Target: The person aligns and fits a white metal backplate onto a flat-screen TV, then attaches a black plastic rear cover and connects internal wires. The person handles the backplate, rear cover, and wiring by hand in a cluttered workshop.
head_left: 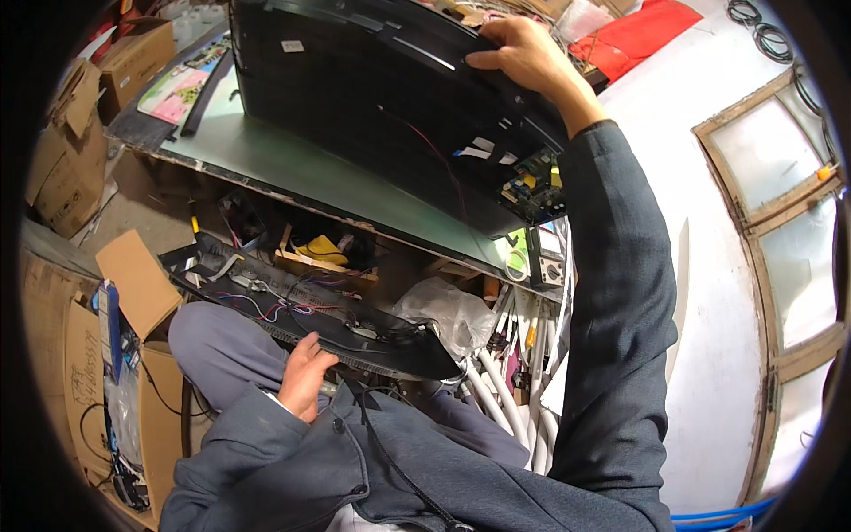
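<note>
My right hand (523, 55) reaches far forward and grips the top edge of a large black television panel (355, 97), thumb on the facing side. The panel stands tilted on the green-topped workbench (213, 146). A circuit board (532, 184) with yellow parts sits at its lower right, and a thin red wire hangs across it. On my lap lies a long black television back cover (257, 288) with loose wires (284, 306) inside. My left hand (306, 377) is at the cover's near edge, fingers stretched out and nothing seen in them.
A multimeter (551, 270) stands at the bench's right end. Below it are a clear plastic bag (448, 310) and white tubes (501, 390). Cardboard boxes (133, 66) are at the left, with an open carton (160, 390) beside my knee. A wood-framed window (789, 204) is at the right.
</note>
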The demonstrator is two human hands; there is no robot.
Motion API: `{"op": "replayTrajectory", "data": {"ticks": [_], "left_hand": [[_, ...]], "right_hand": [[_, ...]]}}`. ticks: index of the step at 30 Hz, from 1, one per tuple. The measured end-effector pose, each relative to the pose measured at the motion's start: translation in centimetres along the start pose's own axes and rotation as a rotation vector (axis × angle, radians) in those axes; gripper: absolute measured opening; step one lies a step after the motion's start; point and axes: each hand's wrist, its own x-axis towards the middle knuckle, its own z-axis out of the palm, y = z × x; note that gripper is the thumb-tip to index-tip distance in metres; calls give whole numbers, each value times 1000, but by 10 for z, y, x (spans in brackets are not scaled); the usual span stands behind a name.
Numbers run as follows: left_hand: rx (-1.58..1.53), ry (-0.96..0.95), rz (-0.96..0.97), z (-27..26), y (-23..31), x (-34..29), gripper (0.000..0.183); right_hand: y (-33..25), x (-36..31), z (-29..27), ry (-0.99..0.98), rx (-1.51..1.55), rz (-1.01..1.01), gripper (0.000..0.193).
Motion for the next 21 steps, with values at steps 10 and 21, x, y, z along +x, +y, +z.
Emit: {"op": "replayTrajectory", "data": {"ticks": [10,21], "left_hand": [[955,-409,1522,143,99,-9,50],[1537,-518,1886,224,98,62,8]], "right_hand": [[8,-4,-4,17,8,-21,33],[4,8,-8,-115,-19,47,44]]}}
